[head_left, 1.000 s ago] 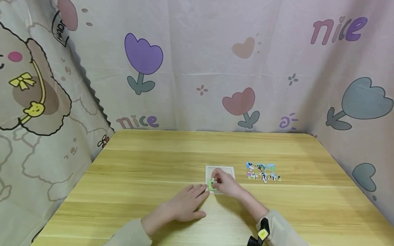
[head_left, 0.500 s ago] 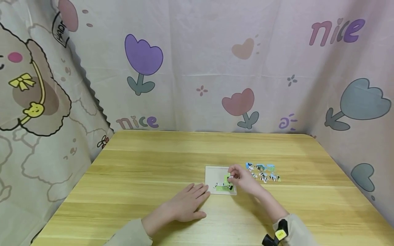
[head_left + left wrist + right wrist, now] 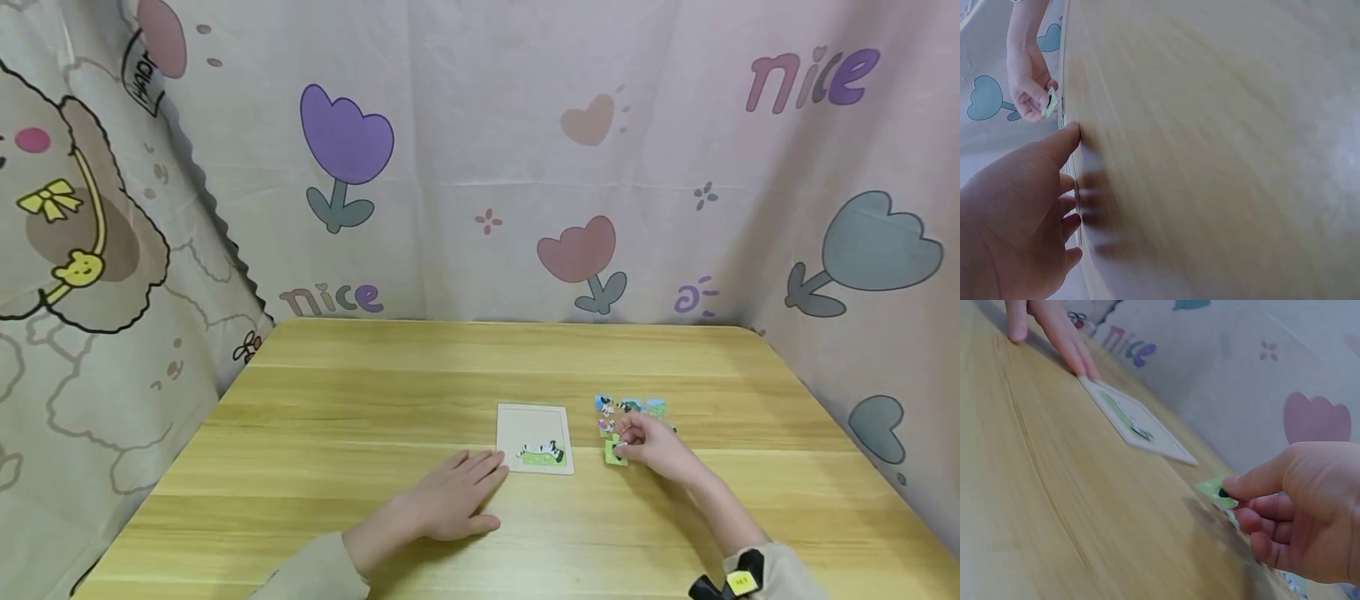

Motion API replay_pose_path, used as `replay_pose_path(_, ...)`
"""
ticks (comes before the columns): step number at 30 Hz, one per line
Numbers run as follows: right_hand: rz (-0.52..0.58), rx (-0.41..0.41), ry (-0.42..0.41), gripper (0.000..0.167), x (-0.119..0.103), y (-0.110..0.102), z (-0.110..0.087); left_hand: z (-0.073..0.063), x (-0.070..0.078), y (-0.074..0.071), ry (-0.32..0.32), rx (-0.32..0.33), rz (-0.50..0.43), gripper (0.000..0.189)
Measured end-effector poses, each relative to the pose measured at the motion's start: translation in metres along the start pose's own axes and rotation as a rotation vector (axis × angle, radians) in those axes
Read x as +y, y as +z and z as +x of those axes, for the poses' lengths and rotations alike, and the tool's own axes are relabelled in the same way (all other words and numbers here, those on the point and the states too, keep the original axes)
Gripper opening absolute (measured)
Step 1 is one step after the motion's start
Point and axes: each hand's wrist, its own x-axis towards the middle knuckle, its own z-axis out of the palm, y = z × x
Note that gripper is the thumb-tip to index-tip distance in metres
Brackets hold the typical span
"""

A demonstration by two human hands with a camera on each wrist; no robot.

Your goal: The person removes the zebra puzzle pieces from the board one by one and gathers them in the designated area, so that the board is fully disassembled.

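Note:
My left hand (image 3: 459,497) lies on the table with straight, spread fingers, its fingertips at the lower left edge of a white puzzle board (image 3: 528,423). Along the bottom of that board sits a strip of green puzzle with black-and-white zebra parts (image 3: 543,455). Further right, my right hand (image 3: 654,447) pinches a green puzzle piece (image 3: 1211,486) with a dark mark between thumb and fingers. In the head view it is over the near side of the loose puzzle pieces (image 3: 604,406), hiding several of them. The left wrist view shows the held piece (image 3: 1051,103) tilted.
More loose pieces, such as a blue-green one (image 3: 656,407), lie in the back row right of the board. The wooden table (image 3: 360,392) reaches back to a printed curtain (image 3: 465,125), with another curtain along the left side.
My right hand has moved right with the green puzzle piece, from over the board to beside the loose pieces, uncovering the green strip. The left hand has stayed at the board's edge.

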Motion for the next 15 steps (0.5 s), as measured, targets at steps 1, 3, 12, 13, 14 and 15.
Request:
replay_pose_path(1, -0.002, -0.006, 0.010, 0.023, 0.0021, -0.0018, -0.0019, -0.0003, 0.0003, -0.0002, 0.000, -0.002, -0.002, 0.068)
replay_pose_path(3, -0.001, -0.022, 0.016, 0.023, 0.0053, -0.0041, -0.0052, -0.0007, 0.0008, -0.0003, 0.000, -0.003, -0.005, 0.068)
replay_pose_path(12, -0.124, 0.004, -0.032, 0.019, 0.0096, 0.0017, -0.0064, -0.0012, 0.0019, -0.0007, -0.002, 0.000, -0.003, 0.068)
replay_pose_path(13, -0.133, 0.015, -0.023, 0.019, 0.0093, 0.0028, -0.0060, -0.0012, 0.0018, -0.0008, -0.003, 0.000, -0.004, 0.068)
replay_pose_path(14, -0.143, 0.023, -0.016, 0.019, 0.0090, 0.0038, -0.0056, -0.0011, 0.0018, -0.0008, -0.003, 0.000, -0.006, 0.068)
replay_pose_path(15, -0.151, 0.029, -0.007, 0.018, 0.0086, 0.0048, -0.0054, -0.0011, 0.0017, -0.0008, -0.004, 0.000, -0.005, 0.068)
